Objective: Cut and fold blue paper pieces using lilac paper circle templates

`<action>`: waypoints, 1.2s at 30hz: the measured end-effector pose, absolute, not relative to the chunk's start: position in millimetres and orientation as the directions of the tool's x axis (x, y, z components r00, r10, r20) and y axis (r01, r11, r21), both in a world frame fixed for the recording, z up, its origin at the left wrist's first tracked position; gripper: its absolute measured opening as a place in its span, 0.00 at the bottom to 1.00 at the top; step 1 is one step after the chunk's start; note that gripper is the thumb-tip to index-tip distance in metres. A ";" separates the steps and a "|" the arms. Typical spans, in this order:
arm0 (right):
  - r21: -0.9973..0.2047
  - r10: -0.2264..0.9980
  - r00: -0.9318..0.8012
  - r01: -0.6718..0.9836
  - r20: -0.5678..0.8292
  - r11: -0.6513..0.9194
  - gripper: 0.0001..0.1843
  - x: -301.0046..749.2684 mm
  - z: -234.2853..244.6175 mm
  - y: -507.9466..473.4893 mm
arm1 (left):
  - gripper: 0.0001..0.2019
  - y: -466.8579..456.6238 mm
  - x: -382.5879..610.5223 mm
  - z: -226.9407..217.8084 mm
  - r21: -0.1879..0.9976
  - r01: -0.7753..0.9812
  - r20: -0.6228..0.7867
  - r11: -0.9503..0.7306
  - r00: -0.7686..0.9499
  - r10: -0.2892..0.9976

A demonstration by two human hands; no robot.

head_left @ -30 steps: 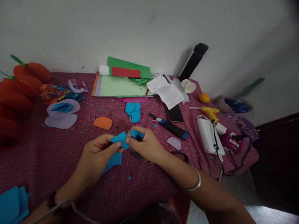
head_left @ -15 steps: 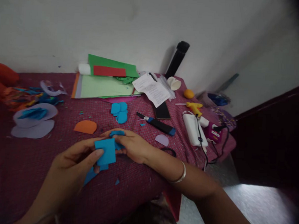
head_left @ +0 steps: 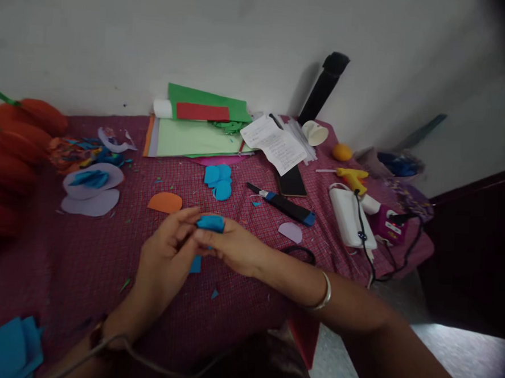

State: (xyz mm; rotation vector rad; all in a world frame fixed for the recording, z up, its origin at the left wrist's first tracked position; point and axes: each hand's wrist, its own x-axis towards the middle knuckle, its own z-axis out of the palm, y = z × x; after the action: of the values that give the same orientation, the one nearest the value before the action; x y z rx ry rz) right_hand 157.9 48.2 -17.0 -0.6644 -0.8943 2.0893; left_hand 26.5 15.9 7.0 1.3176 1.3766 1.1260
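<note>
Both my hands meet above the red checked cloth (head_left: 80, 270) at the middle of the table. My left hand (head_left: 164, 263) and my right hand (head_left: 232, 247) pinch a small folded blue paper piece (head_left: 210, 222) between their fingertips. A scrap of blue paper (head_left: 195, 263) shows below the hands, and I cannot tell whether it is held or lies on the cloth. An orange half-round cutout (head_left: 165, 202) lies just beyond my left hand. Several blue paper circles (head_left: 219, 181) lie farther back.
A black and blue craft knife (head_left: 283, 205), a phone (head_left: 292, 183), a white power bank (head_left: 350, 216), a yellow glue gun (head_left: 352, 177) and cables lie at the right. Coloured sheets (head_left: 191, 137) are stacked at the wall. Lilac discs (head_left: 90, 193) and orange paper pumpkins (head_left: 20, 135) sit left.
The flat blue square held by my left hand half a second ago is now gathered into a small folded piece pinched by both hands. The camera view swung back to the left.
</note>
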 end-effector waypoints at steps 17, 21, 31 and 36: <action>-0.875 0.826 -0.558 -0.360 -0.075 -0.323 0.08 181.7 -0.7 62.1 | 0.19 27.0 -28.0 -7.9 0.452 0.702 -0.028 -0.550 0.627 0.778; -0.882 0.821 -0.562 -0.332 -0.098 -0.333 0.09 182.3 -1.5 62.7 | 0.12 28.2 -29.8 -7.0 0.467 0.689 0.006 -0.554 0.624 0.781; -0.894 0.814 -0.574 -0.313 -0.090 -0.320 0.11 182.0 -2.8 63.3 | 0.24 2.9 -4.1 -8.5 0.224 0.772 0.053 -0.595 0.600 0.798; -0.901 0.819 -0.569 -0.312 -0.075 -0.300 0.12 181.5 -4.1 63.0 | 0.10 14.2 -14.5 -7.5 0.438 0.767 0.049 -0.469 0.501 0.864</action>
State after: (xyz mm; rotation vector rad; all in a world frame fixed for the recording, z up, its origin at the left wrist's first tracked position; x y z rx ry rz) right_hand 181.5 63.0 -4.1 -0.7067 -1.1761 1.9405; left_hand -14.5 14.2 -7.5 2.3884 1.3583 0.3754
